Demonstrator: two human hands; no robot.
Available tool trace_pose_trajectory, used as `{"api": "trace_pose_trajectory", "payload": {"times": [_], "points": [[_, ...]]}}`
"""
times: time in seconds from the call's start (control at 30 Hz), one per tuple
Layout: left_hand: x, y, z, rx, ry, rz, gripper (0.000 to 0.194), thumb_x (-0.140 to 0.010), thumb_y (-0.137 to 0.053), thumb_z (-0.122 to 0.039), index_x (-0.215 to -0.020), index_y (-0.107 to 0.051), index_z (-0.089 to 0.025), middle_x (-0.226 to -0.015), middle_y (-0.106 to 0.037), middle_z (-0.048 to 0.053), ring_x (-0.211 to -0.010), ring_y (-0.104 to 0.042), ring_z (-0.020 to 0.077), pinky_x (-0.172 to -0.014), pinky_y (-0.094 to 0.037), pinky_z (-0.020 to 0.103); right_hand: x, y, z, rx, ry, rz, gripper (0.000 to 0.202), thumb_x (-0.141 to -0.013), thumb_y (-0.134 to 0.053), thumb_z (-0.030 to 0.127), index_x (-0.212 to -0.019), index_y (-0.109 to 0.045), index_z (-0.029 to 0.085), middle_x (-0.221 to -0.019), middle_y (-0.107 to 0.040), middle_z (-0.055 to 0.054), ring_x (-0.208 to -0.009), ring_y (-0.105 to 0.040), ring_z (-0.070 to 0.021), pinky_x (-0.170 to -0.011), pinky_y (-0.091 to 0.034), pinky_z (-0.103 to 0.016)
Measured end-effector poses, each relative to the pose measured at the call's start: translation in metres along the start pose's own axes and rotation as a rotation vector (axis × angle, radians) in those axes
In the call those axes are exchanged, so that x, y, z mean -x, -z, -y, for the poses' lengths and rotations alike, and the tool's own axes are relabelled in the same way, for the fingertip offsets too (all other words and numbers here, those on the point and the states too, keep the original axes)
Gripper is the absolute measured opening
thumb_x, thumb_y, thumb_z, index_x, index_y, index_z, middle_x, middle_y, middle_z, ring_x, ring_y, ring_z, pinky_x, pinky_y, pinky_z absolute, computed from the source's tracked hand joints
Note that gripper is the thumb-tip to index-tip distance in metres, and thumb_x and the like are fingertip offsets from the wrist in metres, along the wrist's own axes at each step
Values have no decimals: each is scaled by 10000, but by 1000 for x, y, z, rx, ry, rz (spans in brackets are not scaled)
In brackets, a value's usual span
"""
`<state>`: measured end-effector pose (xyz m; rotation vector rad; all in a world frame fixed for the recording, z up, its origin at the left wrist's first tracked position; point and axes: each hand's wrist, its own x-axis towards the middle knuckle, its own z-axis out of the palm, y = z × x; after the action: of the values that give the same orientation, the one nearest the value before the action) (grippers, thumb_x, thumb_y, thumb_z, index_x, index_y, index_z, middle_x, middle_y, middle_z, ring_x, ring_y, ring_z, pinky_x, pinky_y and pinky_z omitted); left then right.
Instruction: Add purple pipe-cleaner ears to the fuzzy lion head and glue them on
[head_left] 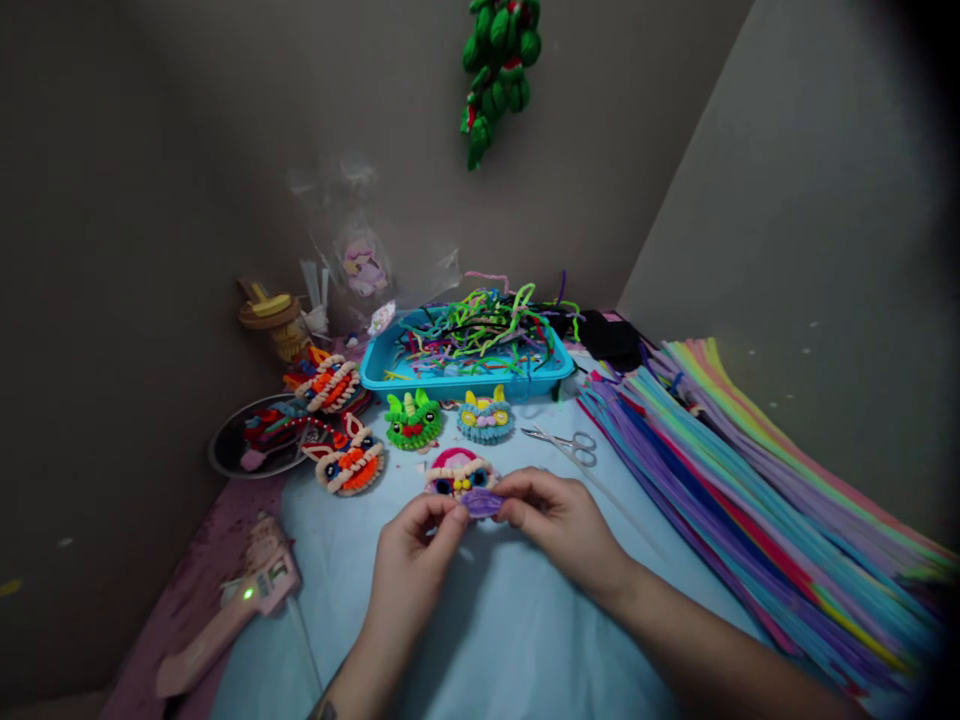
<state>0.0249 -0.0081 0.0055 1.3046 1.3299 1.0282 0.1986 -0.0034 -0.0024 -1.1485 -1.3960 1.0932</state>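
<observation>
Left hand point(412, 558) and right hand point(564, 522) pinch a purple piece point(482, 504), seemingly unattached; just beyond, a pink-topped face point(453, 462) seems nearly finished.

The fuzzy purple piece point(482, 503) is small and oblong; fingers point(450, 530) pinch both ends, roughly level.

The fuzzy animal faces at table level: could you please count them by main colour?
Orange faces: 2
Green face: 1
Blue face: 1
Pink-topped face, partly hidden behind the held purple piece: 1
Total: 5
</observation>
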Motion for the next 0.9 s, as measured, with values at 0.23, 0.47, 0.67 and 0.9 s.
{"api": "trace_pose_trajectory", "payload": {"times": [0.23, 0.47, 0.67, 0.9], "points": [[2, -1, -3, -67, -68, -24, 217, -770, -622, -352, -691, -662, -155, -675, -616, 19, -627, -537, 136, -548, -415, 202, 0, -6, -1, -131, -77, -28, 95, -735, -680, 250, -791, -664, 175, -716, -684, -9, -661, -647, -146, -605, -526, -241], [4, -2, -1, -117, -136, 0, 196, -796, -602, -317, -692, -656, -159, -708, -600, 25, -643, -547, 138, -527, -411, 194, 1, -7, -1, 29, 26, -51, 48, -768, -608, 180, -765, -655, 184, -736, -676, -11, -677, -645, -146, -601, -509, -227], [5, -3, -1, -131, -163, -6, 183, -800, -604, -295, -683, -650, -163, -702, -600, 23, -634, -550, 135, -514, -418, 190, 2, -3, 3, 171, 180, -40, 154, -780, -578, 111, -810, -701, 199, -766, -714, -21, -715, -672, -156, -651, -508, -243], [4, -2, 0, -174, -224, -12, 161, -807, -600, -273, -694, -653, -171, -711, -622, 22, -645, -571, 136, -532, -434, 191, 3, -1, 2, 258, 258, 5, 116, -822, -593, 125, -824, -676, 206, -770, -684, -19, -730, -640, -155, -665, -483, -249]]}}
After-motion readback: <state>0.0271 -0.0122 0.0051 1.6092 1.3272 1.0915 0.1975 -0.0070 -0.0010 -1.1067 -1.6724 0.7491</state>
